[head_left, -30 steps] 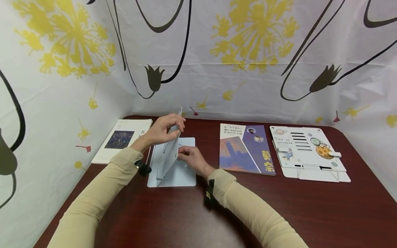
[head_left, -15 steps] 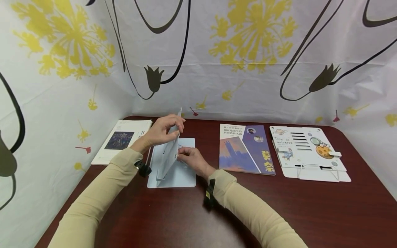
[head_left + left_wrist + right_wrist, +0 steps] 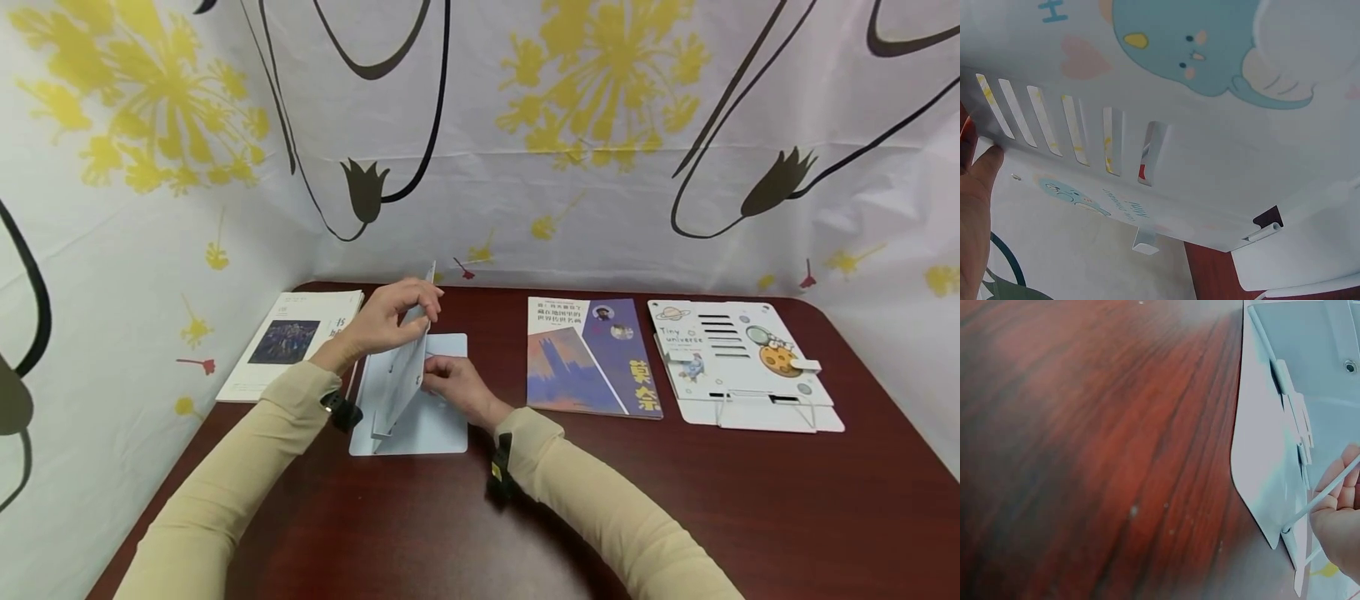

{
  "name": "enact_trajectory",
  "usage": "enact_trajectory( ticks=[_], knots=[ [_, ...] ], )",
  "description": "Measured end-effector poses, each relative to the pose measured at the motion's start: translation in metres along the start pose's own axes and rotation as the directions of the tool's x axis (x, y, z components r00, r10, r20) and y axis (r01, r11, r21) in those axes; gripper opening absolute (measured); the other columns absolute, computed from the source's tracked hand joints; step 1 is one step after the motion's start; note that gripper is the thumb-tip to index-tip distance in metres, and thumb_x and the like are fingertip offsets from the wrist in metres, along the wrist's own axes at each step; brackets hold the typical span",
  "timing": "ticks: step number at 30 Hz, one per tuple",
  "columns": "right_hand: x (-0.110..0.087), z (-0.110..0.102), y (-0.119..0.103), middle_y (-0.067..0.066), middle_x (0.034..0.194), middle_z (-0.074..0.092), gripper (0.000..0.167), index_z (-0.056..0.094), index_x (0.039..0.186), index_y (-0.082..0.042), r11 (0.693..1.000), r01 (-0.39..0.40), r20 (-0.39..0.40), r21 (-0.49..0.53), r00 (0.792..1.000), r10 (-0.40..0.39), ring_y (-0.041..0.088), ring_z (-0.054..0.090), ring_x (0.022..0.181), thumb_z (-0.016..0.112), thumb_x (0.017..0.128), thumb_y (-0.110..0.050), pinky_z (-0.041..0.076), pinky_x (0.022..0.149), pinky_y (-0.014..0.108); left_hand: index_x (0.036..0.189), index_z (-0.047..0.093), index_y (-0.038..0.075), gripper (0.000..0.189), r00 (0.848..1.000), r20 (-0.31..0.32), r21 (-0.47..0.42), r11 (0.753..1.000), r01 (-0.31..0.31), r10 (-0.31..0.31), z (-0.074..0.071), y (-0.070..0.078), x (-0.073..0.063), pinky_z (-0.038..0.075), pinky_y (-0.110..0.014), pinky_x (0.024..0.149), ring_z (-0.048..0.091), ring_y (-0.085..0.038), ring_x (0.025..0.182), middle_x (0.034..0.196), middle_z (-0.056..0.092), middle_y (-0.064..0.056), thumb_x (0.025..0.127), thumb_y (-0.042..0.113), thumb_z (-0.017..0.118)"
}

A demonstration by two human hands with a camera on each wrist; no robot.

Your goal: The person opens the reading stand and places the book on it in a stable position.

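Observation:
A pale blue book stand (image 3: pixel 446 425) lies with its base flat on the table, its panel raised steeply above it. My left hand (image 3: pixel 388 317) pinches the panel's upper edge, thumb on one face and fingers over the other. In the left wrist view the panel (image 3: pixel 1204 156) shows slots, a blue cartoon animal and a pink heart. On the panel's right side, my right hand (image 3: pixel 461 388) is low between panel and base. The right wrist view shows its curled fingers (image 3: pixel 1349 487) at a thin white wire leg (image 3: pixel 1319 499) that rises from the base.
A white book (image 3: pixel 281 342) lies left of the stand, near the curtain. To the right are a purple-covered book (image 3: pixel 588 354) and a second, white book stand (image 3: pixel 738 358) with a planet print. The patterned curtain (image 3: pixel 465 192) hangs along the table's back edge.
The head view has shifted slightly, moving the scene a little left. Both hands keep their places on the stand, and its panel stays raised at about the same angle.

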State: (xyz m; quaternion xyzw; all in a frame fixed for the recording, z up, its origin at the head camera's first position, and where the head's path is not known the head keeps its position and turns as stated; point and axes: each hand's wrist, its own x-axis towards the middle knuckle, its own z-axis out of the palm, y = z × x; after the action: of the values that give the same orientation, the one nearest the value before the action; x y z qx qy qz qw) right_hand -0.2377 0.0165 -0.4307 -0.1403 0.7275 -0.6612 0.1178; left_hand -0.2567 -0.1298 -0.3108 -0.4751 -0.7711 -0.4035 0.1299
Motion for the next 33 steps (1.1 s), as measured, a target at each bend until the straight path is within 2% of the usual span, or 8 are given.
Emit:
enact_trajectory(
  ticks=[8, 15, 22, 27, 33],
  knots=[
    [-0.002, 0.001, 0.000, -0.002, 0.073, 0.058, 0.011, 0.063, 0.092, 0.007, 0.999, -0.041, -0.004, 0.029, 0.999, 0.041, 0.008, 0.050, 0.067, 0.060, 0.090, -0.004, 0.040, 0.063, 0.024, 0.079, 0.060, -0.003, 0.012, 1.000, 0.001, -0.018, 1.000, -0.001, 0.002, 0.000, 0.001, -0.001, 0.044, -0.040, 0.095, 0.055, -0.041, 0.107, 0.090, 0.062, -0.021, 0.078, -0.015, 0.057],
    [-0.003, 0.004, 0.001, -0.004, 0.070, 0.056, 0.012, 0.064, 0.092, 0.007, 0.999, -0.047, -0.035, 0.022, 0.998, 0.048, 0.008, 0.049, 0.066, 0.060, 0.090, -0.004, 0.039, 0.062, 0.023, 0.081, 0.061, -0.005, 0.010, 0.999, 0.004, -0.030, 0.999, 0.043, -0.043, 0.000, 0.000, -0.003, 0.044, -0.041, 0.096, 0.055, -0.038, 0.110, 0.094, 0.063, -0.020, 0.079, -0.014, 0.057],
    [-0.004, 0.007, 0.001, -0.007, 0.071, 0.057, 0.012, 0.065, 0.091, 0.008, 0.999, -0.031, -0.073, 0.027, 0.997, 0.033, 0.007, 0.048, 0.066, 0.061, 0.089, -0.003, 0.039, 0.061, 0.020, 0.082, 0.061, -0.004, 0.010, 0.999, 0.000, -0.030, 0.998, 0.047, -0.047, 0.000, -0.001, -0.004, 0.044, -0.042, 0.096, 0.055, -0.037, 0.111, 0.095, 0.064, -0.019, 0.080, -0.012, 0.057],
    [-0.007, 0.010, 0.000, -0.007, 0.073, 0.057, 0.011, 0.066, 0.091, 0.007, 1.000, -0.011, -0.113, 0.013, 0.993, 0.012, 0.007, 0.047, 0.066, 0.062, 0.088, -0.003, 0.039, 0.061, 0.020, 0.082, 0.061, -0.004, 0.009, 0.999, -0.008, -0.024, 0.999, 0.043, -0.044, 0.000, -0.003, -0.004, 0.045, -0.038, 0.095, 0.055, -0.039, 0.111, 0.096, 0.063, -0.023, 0.080, -0.012, 0.057],
    [-0.010, 0.013, -0.003, 0.001, 0.078, 0.063, 0.012, 0.068, 0.092, 0.007, 1.000, 0.016, -0.155, -0.026, 0.988, -0.020, 0.006, 0.049, 0.067, 0.063, 0.087, -0.003, 0.039, 0.061, 0.020, 0.083, 0.062, -0.003, 0.010, 0.999, -0.010, -0.019, 0.999, 0.043, -0.043, -0.001, -0.004, -0.003, 0.046, -0.038, 0.090, 0.055, -0.039, 0.111, 0.097, 0.064, -0.022, 0.080, -0.012, 0.057]
  ],
)
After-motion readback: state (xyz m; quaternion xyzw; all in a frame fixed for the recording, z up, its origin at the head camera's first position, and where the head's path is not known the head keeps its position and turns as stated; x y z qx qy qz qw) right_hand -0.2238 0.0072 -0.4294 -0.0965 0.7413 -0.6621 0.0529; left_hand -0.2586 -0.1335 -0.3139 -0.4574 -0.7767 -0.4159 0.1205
